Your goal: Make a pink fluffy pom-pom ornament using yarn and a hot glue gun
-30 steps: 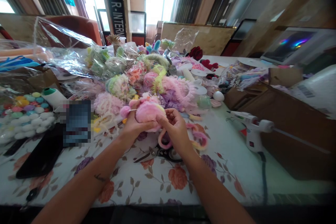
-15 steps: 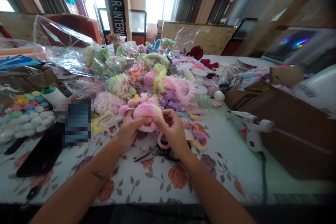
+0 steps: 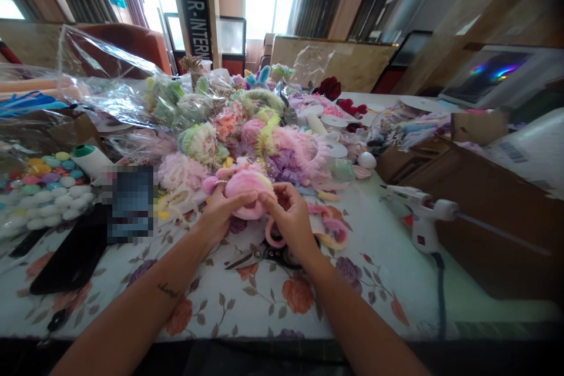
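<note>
A fluffy pink ball-like piece [image 3: 245,187] with a yellow patch is held up between my two hands over the table. My left hand [image 3: 220,211] is closed around its left side, thumb across the front; a small pink pompom [image 3: 210,184] and a string of beads show by its fingers. On the other side my right hand [image 3: 288,214] pinches the edge with thumb and fingers. A fuzzy pink and yellow strip [image 3: 332,229] trails on the cloth beside that hand. Black-handled scissors [image 3: 259,254] lie partly under the right wrist, blades pointing left.
A white glue gun [image 3: 420,217] stands at the right against a cardboard box [image 3: 493,229]. Behind my hands lies a heap of pastel yarn and trims [image 3: 264,135]. At the left are a black phone [image 3: 70,258], white pompoms [image 3: 57,205] and a spool [image 3: 90,161].
Both hands keep hold of the fluffy pink piece, which has shifted very slightly. The scissors and the glue gun stay where they were.
</note>
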`<state>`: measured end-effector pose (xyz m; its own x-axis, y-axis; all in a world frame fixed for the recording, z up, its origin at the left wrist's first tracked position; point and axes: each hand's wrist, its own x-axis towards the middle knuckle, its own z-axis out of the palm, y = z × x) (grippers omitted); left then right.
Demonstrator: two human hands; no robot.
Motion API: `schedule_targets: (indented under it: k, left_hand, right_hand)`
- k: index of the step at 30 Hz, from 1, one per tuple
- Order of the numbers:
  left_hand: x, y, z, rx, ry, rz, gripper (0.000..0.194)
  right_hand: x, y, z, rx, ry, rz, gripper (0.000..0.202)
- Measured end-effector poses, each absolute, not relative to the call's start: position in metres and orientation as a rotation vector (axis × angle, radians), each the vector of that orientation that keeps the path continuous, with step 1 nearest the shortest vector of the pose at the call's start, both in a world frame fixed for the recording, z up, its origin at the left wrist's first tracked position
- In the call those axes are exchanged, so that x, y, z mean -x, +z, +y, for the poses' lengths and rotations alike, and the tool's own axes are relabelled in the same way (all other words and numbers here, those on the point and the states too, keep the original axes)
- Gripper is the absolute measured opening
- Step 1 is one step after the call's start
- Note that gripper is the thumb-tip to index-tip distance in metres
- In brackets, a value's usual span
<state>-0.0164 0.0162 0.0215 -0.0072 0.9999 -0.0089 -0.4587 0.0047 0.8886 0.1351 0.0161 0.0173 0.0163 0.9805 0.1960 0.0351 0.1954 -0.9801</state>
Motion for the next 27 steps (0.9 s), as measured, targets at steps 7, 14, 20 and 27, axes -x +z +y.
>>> schedule_targets:
  k: [7, 14, 20, 27]
  left_hand:
    - [0.0141, 0.0204, 0.0154, -0.799, 1.438, 0.932, 0.058]
    - [0.0147, 0.0199, 0.016, -0.831, 1.432, 0.877, 0.056]
    - [0.0158, 0.021, 0.0159, -0.841, 1.453, 0.883, 0.061]
    - [0.0132, 0.0139, 0.0186, -0.843, 1.451, 0.889, 0.055]
  right_hand:
    - [-0.1339, 0.0156, 0.0147, 1.111, 1.037, -1.339, 0.044]
    - [-0.1348, 0.0145, 0.017, 1.093, 1.07, -1.299, 0.043]
    - [-0.1349, 0.016, 0.0183, 1.09, 1.076, -1.282, 0.047]
    - [-0.1335, 0.0166, 0.0145, 1.089, 1.098, -1.284, 0.045]
